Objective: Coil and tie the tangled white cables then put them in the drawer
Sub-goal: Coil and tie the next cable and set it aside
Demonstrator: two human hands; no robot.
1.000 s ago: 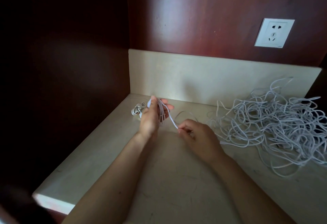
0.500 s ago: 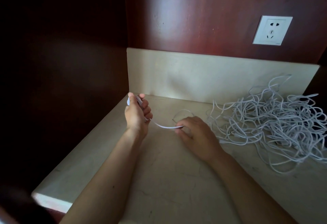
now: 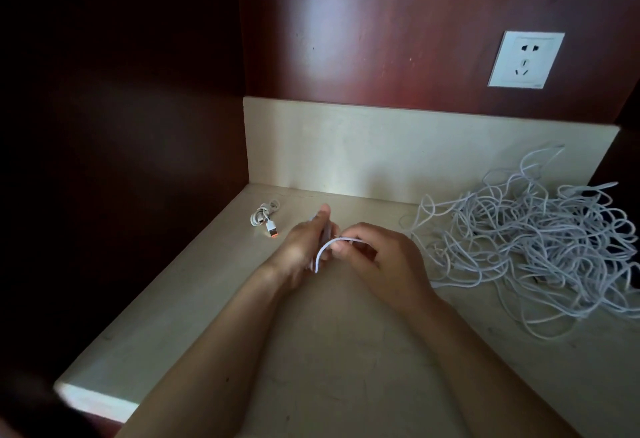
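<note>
The two hands are closing together now: half a second ago they were apart with a strand stretched between them, and the left hand (image 3: 300, 252) was farther back toward the left rear corner of the worktop (image 3: 346, 368). It is now sitting nearer the middle, just in front of the right hand (image 3: 382, 264), the two almost touching.

The left hand is gripping the white cable (image 3: 322, 251) as a small bundle, its fingers curling round it and its thumb pointing away toward the back edge. The right hand is pinching a strand of the same cable between thumb and forefinger, bending it in a short arc round the bundle; its other fingers are folding in beneath, and how they lie I cannot tell.

Near the left rear corner a coiled cable (image 3: 264, 216) is lying by itself, well apart from the hands, its orange-tipped plug (image 3: 272, 231) pointing toward the front. Along the right edge the tangled pile (image 3: 536, 240) is spreading from the upstand (image 3: 381, 153) forward, with loose loops trailing toward the right wrist. A wall socket (image 3: 526, 59) is showing on the wooden panel (image 3: 381, 22) above the upstand.
</note>
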